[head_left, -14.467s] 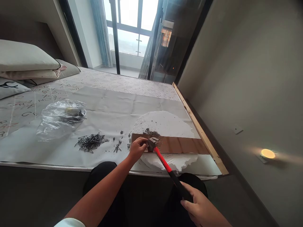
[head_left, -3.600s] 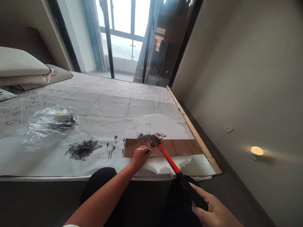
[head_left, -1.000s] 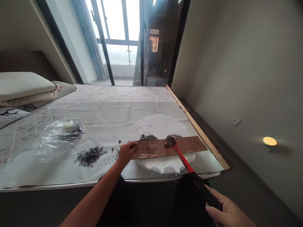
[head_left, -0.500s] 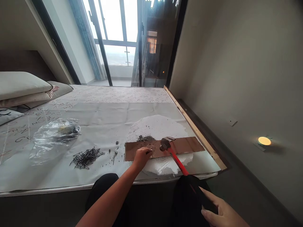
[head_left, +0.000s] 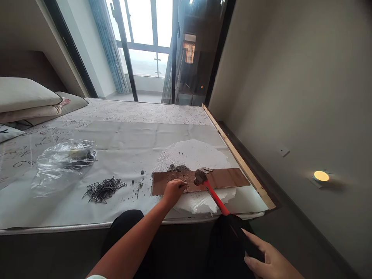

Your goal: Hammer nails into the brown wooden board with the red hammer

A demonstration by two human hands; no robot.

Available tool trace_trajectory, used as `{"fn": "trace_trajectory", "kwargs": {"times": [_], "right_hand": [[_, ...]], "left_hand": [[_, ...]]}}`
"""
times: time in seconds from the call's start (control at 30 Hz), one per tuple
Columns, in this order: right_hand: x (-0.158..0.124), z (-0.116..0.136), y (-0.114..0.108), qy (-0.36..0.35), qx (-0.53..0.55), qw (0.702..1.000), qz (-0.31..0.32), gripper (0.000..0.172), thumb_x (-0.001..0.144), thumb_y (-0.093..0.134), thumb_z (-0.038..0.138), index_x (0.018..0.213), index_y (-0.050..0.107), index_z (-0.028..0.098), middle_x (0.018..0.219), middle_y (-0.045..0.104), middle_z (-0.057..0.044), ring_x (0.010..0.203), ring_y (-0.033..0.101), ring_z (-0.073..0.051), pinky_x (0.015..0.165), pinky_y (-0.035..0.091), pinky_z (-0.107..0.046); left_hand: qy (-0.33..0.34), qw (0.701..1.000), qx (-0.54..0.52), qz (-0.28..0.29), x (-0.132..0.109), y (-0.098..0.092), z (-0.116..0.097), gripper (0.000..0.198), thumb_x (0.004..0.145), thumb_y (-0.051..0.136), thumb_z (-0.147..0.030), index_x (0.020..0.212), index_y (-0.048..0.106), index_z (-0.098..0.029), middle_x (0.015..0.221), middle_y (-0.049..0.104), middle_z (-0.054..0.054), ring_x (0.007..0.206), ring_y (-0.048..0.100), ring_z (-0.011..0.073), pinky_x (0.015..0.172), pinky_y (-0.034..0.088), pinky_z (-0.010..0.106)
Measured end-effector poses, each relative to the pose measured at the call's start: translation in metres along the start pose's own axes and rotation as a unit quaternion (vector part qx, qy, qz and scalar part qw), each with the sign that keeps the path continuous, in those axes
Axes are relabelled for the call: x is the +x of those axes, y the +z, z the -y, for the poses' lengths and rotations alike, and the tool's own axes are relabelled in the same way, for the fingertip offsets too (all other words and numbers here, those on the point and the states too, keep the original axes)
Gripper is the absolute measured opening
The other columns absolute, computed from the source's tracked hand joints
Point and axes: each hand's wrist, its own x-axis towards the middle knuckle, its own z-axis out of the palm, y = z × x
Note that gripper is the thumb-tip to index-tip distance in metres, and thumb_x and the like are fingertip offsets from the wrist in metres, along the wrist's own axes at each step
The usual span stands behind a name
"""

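My right hand (head_left: 266, 257) is closed around the black grip of a claw hammer (head_left: 217, 201). The red shaft slants up to the left, and the dark metal head is over the brown board (head_left: 226, 179). Left of the head, my left hand (head_left: 174, 190) is at the board with its fingers pinched together. Whatever is between those fingertips is too small to make out. Grey crumbs (head_left: 178, 167) are heaped along the board's far edge, with more bits scattered on it. A pile of nails (head_left: 104, 190) lies to the left on the pale sheet.
The board rests across a white round patch (head_left: 192, 151) on the sheet covering the bed. A clear plastic bag (head_left: 65, 164) with something dark inside lies at left. Pillows (head_left: 29, 97) are stacked behind it. A wooden strip (head_left: 238, 155) edges the bed beside the wall.
The view has shifted slightly. The hammer head and my left hand keep nearly the same places over the board, and both hands remain closed.
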Motion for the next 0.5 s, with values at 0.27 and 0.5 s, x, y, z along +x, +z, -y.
{"fn": "trace_trajectory", "kwargs": {"times": [0.27, 0.5], "right_hand": [[-0.004, 0.019, 0.005, -0.016, -0.044, 0.999, -0.009, 0.066, 0.075, 0.059, 0.044, 0.134, 0.044, 0.017, 0.066, 0.065, -0.004, 0.066, 0.063, -0.020, 0.083, 0.048, -0.034], [-0.008, 0.035, 0.013, -0.062, -0.069, 0.996, 0.010, 0.062, 0.075, 0.058, 0.046, 0.130, 0.050, 0.016, 0.109, 0.062, -0.012, 0.103, 0.057, -0.026, 0.096, 0.040, -0.035]], "left_hand": [[0.002, 1.000, -0.001, -0.006, -0.002, 0.003, -0.002, 0.012, 0.076, 0.060, -0.020, 0.070, 0.070, -0.019, 0.073, 0.067, 0.003, 0.068, 0.060, 0.0135, 0.062, 0.042, 0.023], [-0.002, 1.000, 0.009, -0.006, -0.005, 0.004, -0.003, 0.013, 0.077, 0.060, -0.022, 0.070, 0.070, -0.020, 0.073, 0.067, 0.002, 0.069, 0.059, 0.0134, 0.064, 0.041, 0.022]]}}
